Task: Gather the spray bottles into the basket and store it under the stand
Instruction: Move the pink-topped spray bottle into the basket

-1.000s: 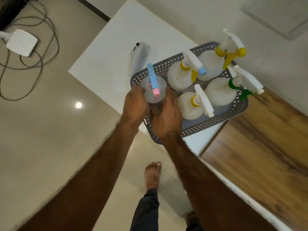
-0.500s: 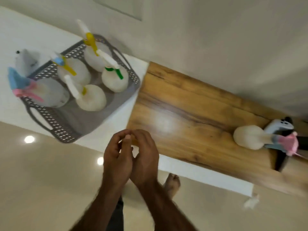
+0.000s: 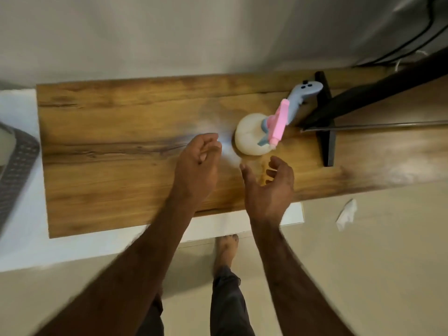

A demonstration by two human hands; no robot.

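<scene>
My two empty hands reached over a wooden board toward one spray bottle.

The white spray bottle [image 3: 251,138] stood upright right of the frame's centre on the wooden board [image 3: 121,146], its pink nozzle's long axis running from upper right down to lower left. My left hand [image 3: 197,163] hovered loosely curled just left of it; my right hand [image 3: 269,187] was spread open just below. The basket [image 3: 17,161] showed only at the left edge.

No text, label, brand or number can be read anywhere.
</scene>
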